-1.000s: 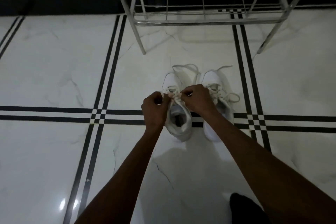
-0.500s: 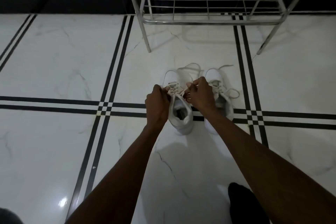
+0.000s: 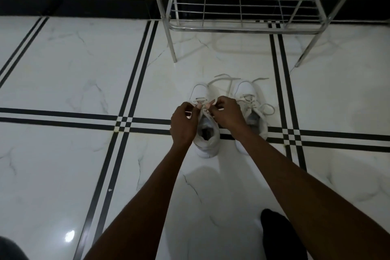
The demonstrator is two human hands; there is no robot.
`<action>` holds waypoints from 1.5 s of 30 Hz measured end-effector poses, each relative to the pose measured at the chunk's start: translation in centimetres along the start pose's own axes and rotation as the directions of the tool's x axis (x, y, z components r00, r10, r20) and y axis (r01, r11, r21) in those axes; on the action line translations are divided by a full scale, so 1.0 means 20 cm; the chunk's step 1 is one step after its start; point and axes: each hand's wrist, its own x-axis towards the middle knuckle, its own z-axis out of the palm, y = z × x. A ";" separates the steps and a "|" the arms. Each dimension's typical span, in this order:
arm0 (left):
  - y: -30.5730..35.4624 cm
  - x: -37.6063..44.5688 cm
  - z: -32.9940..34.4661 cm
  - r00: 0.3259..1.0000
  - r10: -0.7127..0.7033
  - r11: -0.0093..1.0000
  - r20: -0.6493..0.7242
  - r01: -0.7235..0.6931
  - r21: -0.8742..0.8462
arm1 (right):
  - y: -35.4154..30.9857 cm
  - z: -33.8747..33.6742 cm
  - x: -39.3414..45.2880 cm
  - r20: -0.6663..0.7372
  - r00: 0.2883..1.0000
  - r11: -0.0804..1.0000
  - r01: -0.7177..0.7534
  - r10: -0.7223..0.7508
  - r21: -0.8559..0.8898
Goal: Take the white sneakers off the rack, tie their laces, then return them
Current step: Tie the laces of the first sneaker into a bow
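Two white sneakers stand side by side on the marble floor, toes pointing toward the rack. My left hand (image 3: 183, 123) and my right hand (image 3: 227, 113) sit close together over the left sneaker (image 3: 207, 139), each pinching part of its laces (image 3: 213, 102). Loose lace ends trail on the floor beyond its toe. The right sneaker (image 3: 254, 112) stands free beside my right wrist, its laces in a loose loop on its right side. The metal shoe rack (image 3: 242, 28) stands behind the pair, its lowest shelf bare.
White marble floor with black double stripes crossing under the shoes. A black skirting band runs along the wall behind the rack. A dark shape, likely my foot (image 3: 278, 236), shows at the bottom right. The rack's front legs (image 3: 172, 48) stand just beyond the sneakers.
The view has tilted up, so more of the rack shows. My hands stay on the left sneaker's laces and have worked slightly toward its toe.
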 end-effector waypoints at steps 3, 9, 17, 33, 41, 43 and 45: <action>0.00 0.02 -0.01 0.999 0.053 0.999 0.010 -0.053 -0.005 | 0.01 -0.01 0.01 0.008 1.000 0.999 0.020 -0.020 -0.040; 0.02 -0.01 0.01 0.992 0.122 0.979 -0.027 -0.116 0.168 | 0.02 0.03 -0.01 -0.075 0.990 0.973 0.098 -0.116 -0.208; 0.05 -0.03 0.03 0.993 0.030 0.993 -0.114 -0.016 0.121 | 0.01 0.07 -0.03 -0.172 0.984 0.973 0.013 -0.053 -0.229; 0.12 0.12 -0.24 0.975 0.077 0.945 0.210 -0.003 -0.328 | -0.14 -0.06 0.07 0.149 0.988 0.935 -0.025 -0.030 0.354; 0.18 0.20 -0.29 0.952 0.227 0.916 0.204 -0.137 -0.377 | -0.32 -0.13 0.07 0.600 0.779 0.949 0.299 -0.179 -0.105; 0.19 0.19 -0.30 0.936 0.267 0.907 0.228 -0.164 -0.388 | -0.33 -0.13 0.08 0.562 0.791 0.924 0.364 -0.241 -0.116; 0.20 0.19 -0.31 0.925 0.288 0.912 0.249 -0.186 -0.366 | -0.33 -0.12 0.08 0.564 0.779 0.905 0.407 -0.275 -0.120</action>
